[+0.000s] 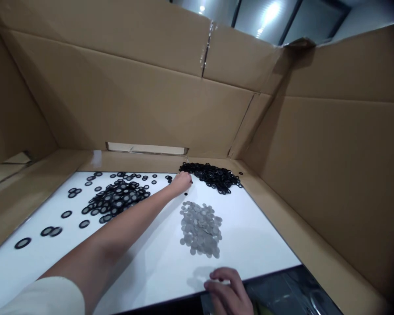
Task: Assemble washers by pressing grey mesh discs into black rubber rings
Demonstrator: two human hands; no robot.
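My left hand reaches across a white board, its bunched fingertips at the edge of a heap of small black rubber rings. Whether those fingers hold a ring is hidden. To its left lies a mound of black rings with grey centres, and more of these rings are scattered toward the left. A loose pile of flat grey discs sits nearer me, between both hands. My right hand rests at the board's front edge, fingers loosely curved, with nothing visible in them.
Brown cardboard walls surround the board on the back and both sides, with a narrow slot low in the back wall. A cream sleeve covers my left upper arm. A dark, shiny surface lies beyond the board's front edge.
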